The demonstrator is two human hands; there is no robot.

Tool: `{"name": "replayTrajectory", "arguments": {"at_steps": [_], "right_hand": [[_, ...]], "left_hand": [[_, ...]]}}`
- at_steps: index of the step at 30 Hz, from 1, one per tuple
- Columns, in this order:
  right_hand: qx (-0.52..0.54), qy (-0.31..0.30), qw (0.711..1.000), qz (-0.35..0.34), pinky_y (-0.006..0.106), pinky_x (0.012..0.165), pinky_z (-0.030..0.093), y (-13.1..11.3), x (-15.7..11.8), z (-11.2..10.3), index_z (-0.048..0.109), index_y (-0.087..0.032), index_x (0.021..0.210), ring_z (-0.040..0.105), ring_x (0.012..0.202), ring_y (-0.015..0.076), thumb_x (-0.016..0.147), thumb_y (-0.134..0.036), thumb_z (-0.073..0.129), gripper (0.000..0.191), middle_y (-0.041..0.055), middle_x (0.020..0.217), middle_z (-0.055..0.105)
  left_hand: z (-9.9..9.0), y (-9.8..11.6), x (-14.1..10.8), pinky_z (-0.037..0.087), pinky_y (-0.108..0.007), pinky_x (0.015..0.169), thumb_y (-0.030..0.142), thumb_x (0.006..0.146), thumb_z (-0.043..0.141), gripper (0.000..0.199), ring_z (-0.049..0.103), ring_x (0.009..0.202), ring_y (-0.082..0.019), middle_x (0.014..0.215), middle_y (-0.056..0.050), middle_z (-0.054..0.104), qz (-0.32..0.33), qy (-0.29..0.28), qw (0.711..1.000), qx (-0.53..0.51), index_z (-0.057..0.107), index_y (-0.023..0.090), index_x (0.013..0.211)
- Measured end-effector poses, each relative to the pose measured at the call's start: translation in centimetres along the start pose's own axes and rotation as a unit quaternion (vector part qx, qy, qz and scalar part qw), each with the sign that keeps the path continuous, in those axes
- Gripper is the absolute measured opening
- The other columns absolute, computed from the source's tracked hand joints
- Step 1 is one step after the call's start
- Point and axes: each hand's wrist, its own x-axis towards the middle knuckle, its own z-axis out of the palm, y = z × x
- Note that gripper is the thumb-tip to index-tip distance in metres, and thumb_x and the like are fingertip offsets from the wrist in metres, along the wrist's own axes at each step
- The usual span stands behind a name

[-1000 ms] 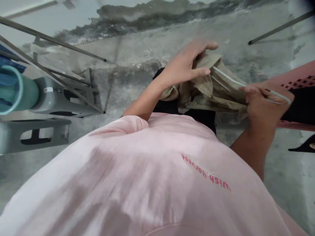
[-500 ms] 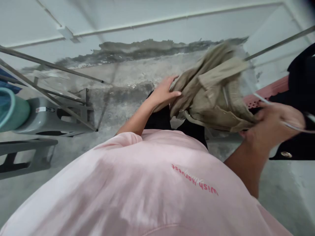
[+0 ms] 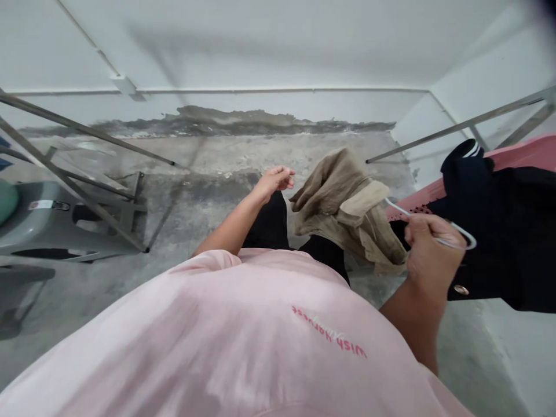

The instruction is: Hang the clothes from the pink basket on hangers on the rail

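My right hand is closed around a thin pale hanger, whose hook curves out past the back of the hand. From the hanger droops a crumpled khaki shirt, its collar turned toward the right hand. The shirt hangs in front of my dark-trousered legs, above the floor. My left hand is just left of the shirt, apart from it, with its fingers curled in and nothing visible in them.
Dark navy clothes with a gold button lie over a pink basket at the right. Metal rack legs slant in from both sides. A grey plastic stool stands at the left, with a green bucket at the edge.
My left hand has come off the khaki shirt and its fingers have curled. The right hand still grips the hanger; the shirt now hangs lower and more bunched. The view has tilted up slightly.
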Motion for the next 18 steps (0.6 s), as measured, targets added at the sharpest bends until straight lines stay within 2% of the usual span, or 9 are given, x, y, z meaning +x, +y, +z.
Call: {"name": "replayTrajectory", "arguments": {"at_steps": [2,5,6,8,9,11,14,16,18], "right_hand": [[-0.015,-0.04,0.999,-0.014,0.024,0.057,0.031,-0.3,-0.3,0.2,0.069,-0.014,0.07,0.043,0.056,0.0088,0.079,-0.033,0.068,0.02,-0.0029,0.056,0.049],[-0.031,-0.083,0.995,-0.05,0.024,0.059,0.034,-1.0,-0.8,0.3,0.066,-0.015,0.065,0.046,0.059,0.0096,0.08,-0.031,0.069,0.021,-0.0029,0.057,0.05],[-0.033,-0.086,0.994,-0.061,0.024,0.059,0.034,-1.2,-1.0,0.2,0.066,-0.016,0.065,0.046,0.059,0.0097,0.08,-0.03,0.07,0.021,-0.003,0.058,0.05],[-0.04,-0.08,0.994,-0.069,0.024,0.058,0.035,-1.2,-1.1,0.0,0.067,-0.017,0.066,0.047,0.059,0.01,0.08,-0.031,0.07,0.019,-0.0032,0.059,0.051],[-0.048,-0.076,0.994,-0.068,0.024,0.058,0.035,-1.1,-1.1,-0.2,0.068,-0.017,0.067,0.047,0.059,0.0103,0.08,-0.031,0.069,0.018,-0.0032,0.059,0.052],[-0.08,-0.099,0.99,-0.055,0.024,0.06,0.037,-0.8,-1.1,-0.4,0.07,-0.018,0.07,0.051,0.062,0.0114,0.079,-0.031,0.068,0.016,-0.0025,0.062,0.057],[-0.129,-0.18,0.974,-0.039,0.025,0.065,0.041,-0.3,-1.1,-0.2,0.072,-0.018,0.074,0.057,0.069,0.0143,0.079,-0.033,0.065,0.017,-0.0003,0.071,0.065],[-0.145,-0.21,0.966,-0.04,0.025,0.065,0.041,-0.1,-1.0,0.2,0.072,-0.018,0.074,0.058,0.071,0.0149,0.08,-0.036,0.064,0.021,0.0005,0.074,0.067],[-0.143,-0.196,0.969,-0.05,0.025,0.065,0.041,0.0,-1.0,0.6,0.072,-0.018,0.074,0.057,0.07,0.014,0.081,-0.035,0.064,0.02,0.0,0.072,0.066]], "left_hand": [[0.6,-0.4,-0.5,0.045,-0.024,0.073,0.043,0.088,0.061,0.034,0.064,0.079,-0.012,0.095,-0.005,0.067,0.014,-0.012,0.999,0.045,0.059,0.017,0.109],[1.9,-1.8,-0.8,0.047,-0.027,0.08,0.037,0.074,0.076,0.05,0.061,0.095,-0.016,0.117,-0.008,0.062,0.11,-0.026,0.987,0.114,0.059,0.018,0.117],[2.3,-2.3,-0.7,0.047,-0.028,0.082,0.034,0.072,0.077,0.046,0.06,0.096,-0.017,0.114,-0.008,0.062,0.143,-0.03,0.98,0.132,0.062,0.018,0.113],[2.6,-2.9,-0.4,0.047,-0.027,0.078,0.03,0.077,0.07,0.023,0.059,0.087,-0.015,0.094,-0.004,0.063,0.171,-0.018,0.974,0.145,0.065,0.016,0.094],[2.5,-2.9,-0.1,0.046,-0.027,0.074,0.03,0.082,0.065,0.014,0.057,0.078,-0.014,0.082,-0.003,0.061,0.168,0.011,0.976,0.136,0.064,0.016,0.085],[1.9,-2.6,0.5,0.044,-0.026,0.065,0.031,0.089,0.055,0.019,0.052,0.065,-0.012,0.068,0.0,0.054,0.157,0.107,0.978,0.087,0.06,0.018,0.078],[0.4,-1.6,1.2,0.045,-0.025,0.064,0.038,0.094,0.049,0.023,0.052,0.064,-0.012,0.071,0.0,0.056,0.188,0.236,0.953,0.021,0.057,0.02,0.082],[-0.4,-1.1,1.4,0.047,-0.026,0.068,0.041,0.095,0.048,0.024,0.055,0.07,-0.013,0.078,-0.002,0.059,0.209,0.264,0.941,0.02,0.056,0.021,0.084],[-0.7,-1.0,1.2,0.048,-0.026,0.072,0.038,0.095,0.048,0.021,0.058,0.076,-0.013,0.085,-0.003,0.061,0.201,0.261,0.943,0.043,0.056,0.021,0.087]]}}
